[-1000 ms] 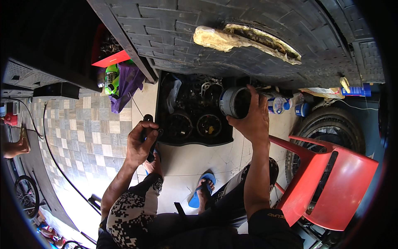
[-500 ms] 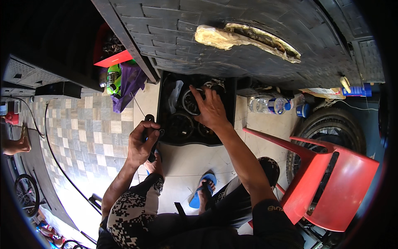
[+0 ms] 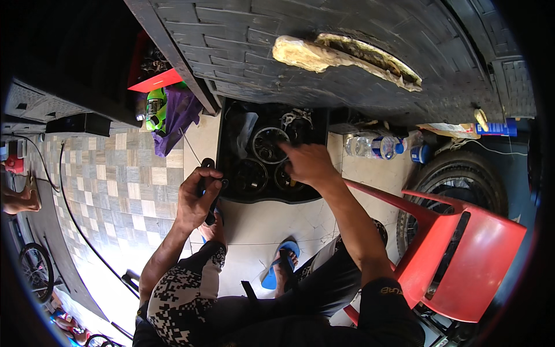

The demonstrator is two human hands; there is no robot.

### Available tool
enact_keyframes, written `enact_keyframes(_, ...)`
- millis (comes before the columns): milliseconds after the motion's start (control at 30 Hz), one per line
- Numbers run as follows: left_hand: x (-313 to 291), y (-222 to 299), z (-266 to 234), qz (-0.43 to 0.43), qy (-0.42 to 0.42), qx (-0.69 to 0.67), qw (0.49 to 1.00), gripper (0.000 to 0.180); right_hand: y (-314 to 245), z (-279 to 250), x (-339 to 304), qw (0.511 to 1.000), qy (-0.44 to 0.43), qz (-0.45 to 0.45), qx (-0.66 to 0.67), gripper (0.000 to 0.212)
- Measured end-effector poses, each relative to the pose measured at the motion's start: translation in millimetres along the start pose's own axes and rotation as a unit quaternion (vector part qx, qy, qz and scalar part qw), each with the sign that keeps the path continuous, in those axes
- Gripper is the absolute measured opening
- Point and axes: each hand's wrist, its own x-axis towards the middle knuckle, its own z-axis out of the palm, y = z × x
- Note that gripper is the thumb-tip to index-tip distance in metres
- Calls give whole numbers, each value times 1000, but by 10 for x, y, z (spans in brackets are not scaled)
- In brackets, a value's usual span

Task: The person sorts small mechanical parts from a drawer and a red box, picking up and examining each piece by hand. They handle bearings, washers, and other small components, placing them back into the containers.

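Left hand (image 3: 199,196) is curled shut, fingers bunched, forearm bent up from the knee. Right hand (image 3: 309,165) stretches forward on a straight arm, knuckles up, fingers pointing down.

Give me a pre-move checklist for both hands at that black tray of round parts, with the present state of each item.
1. Right hand is over the black tray: ok, it reaches among the round parts.
2. Right hand has a part gripped: cannot tell, its fingers hide what lies under them.
3. Left hand holds the small dark tool: ok, fingers closed around it, beside the tray's near left corner.
4. Tray sits flat on the floor: ok.
5. Red chair is clear of the right arm: not ok, its frame runs close beside the forearm.
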Motion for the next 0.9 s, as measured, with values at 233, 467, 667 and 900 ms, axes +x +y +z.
enact_keyframes(233, -17, 23, 19, -10, -4, -7, 1000, 13, -238, 69, 372, 995, -63, -41, -69, 79)
enact_keyframes(467, -11, -3, -10, 19, 5, 13, 1000, 13, -119, -114, 215, 980, -148, -52, -118, 70)
enact_keyframes(667, -15, -23, -42, 15, 3, 9, 1000, 13, 15, -189, 34, 997, -51, -38, -33, 54)
enact_keyframes(900, 3, 1, 11, 6, 0, -1, 1000, 14, -147, -11, 255, 980, -187, -53, -38, 48)
